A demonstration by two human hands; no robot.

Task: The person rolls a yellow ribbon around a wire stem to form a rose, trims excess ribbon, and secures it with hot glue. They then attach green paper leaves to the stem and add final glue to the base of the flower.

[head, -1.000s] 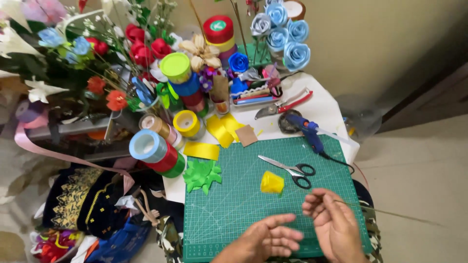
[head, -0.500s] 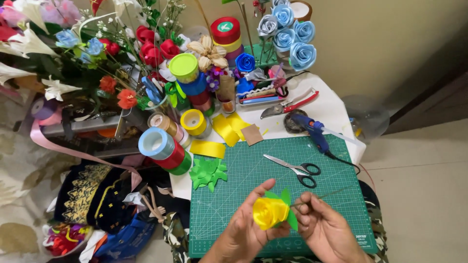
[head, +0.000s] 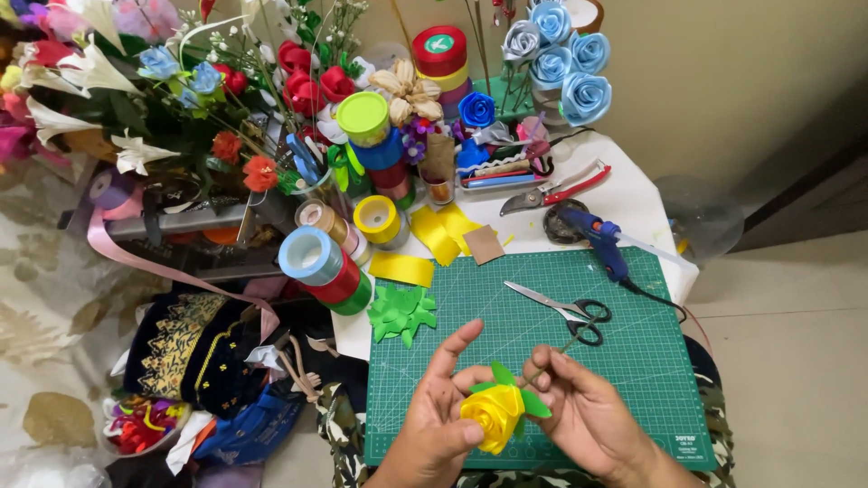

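Two bare hands meet over the near edge of a green cutting mat, with a yellow ribbon rose between them. The left hand cups the bloom from the left, thumb and lower fingers curled against the petals while the forefinger stands out straight and free. The right hand has its fingers pinched shut on the rose's thin stem, just behind the small green leaves under the flower; the stem slants away to the far right. The rose is held just above the mat, near its near edge and a little left of middle. Farther out on the mat lie black-handled scissors, blades pointing left, well apart from the hands. A blue glue gun lies across the mat's far right edge. Off the mat's left edge sits a heap of green cut leaves, with yellow ribbon pieces on the white table beyond. Stacked ribbon rolls stand to the far left of these, and a bunch of blue ribbon roses rises at the far side.
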